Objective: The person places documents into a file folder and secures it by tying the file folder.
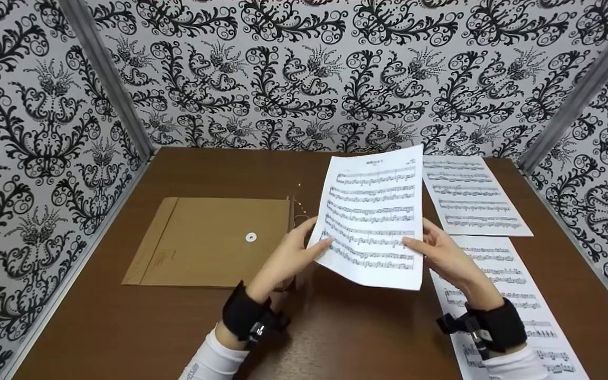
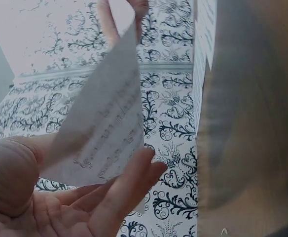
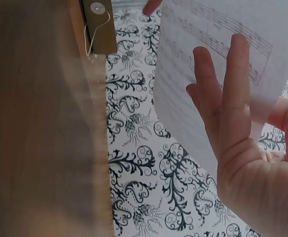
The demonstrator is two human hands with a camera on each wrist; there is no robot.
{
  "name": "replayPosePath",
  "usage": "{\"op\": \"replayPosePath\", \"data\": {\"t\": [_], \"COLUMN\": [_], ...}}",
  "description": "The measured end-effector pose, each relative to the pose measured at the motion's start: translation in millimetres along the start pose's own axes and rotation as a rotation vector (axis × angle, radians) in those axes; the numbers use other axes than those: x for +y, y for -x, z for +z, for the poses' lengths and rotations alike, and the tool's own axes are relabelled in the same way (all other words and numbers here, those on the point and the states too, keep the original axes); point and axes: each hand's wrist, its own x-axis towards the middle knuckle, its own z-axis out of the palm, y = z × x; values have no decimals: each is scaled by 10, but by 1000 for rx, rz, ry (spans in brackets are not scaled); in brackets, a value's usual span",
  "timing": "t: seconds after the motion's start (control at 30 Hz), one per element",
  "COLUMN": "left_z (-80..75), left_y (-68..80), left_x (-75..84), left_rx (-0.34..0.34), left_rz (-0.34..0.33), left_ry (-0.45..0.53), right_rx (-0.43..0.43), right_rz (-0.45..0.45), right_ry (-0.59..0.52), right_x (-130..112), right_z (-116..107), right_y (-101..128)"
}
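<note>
Both hands, left hand (image 1: 292, 252) and right hand (image 1: 444, 253), pinch a music sheet (image 1: 373, 216) by its side edges above the desk (image 1: 335, 327), right of the envelope (image 1: 211, 240). Its long axis points away, title farthest. Only the right wrist view shows the envelope's string clasp (image 3: 97, 8).

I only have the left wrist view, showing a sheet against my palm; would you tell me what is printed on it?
Observer: It is a sheet of music, staves facing the person.
Operator: Thank you. Is the right hand on it too?
Observer: Yes, the right hand pinches its right edge; the left hand pinches the left edge.
Operator: What lies on the table?
Observer: A brown envelope to the left, and two more music pages to the right.
</note>
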Motion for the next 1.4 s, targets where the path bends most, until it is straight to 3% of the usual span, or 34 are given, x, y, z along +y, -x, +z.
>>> {"op": "replayPosePath", "data": {"t": [0.37,0.73,0.87,1.03,1.4], "left_z": [-107,-332,-426,-513,-636], "left_y": [-58,-64,-58,-59,-67], "left_x": [-59,-76,-89,-124,-276], "left_rx": [-94,-202,-250,-334,-493], "left_rz": [1,-88,-110,-91,-80], "left_ry": [280,483,538,596,620], "right_rx": [-15,-47,-15,35,201], "right_rz": [54,22,16,6,21], "right_ry": [-8,-90,-103,-115,-138], "right_x": [9,-67,-81,-90,-131], "right_z": [100,43,15,-37,-141], "right_y": [-14,17,21,24,82]}}
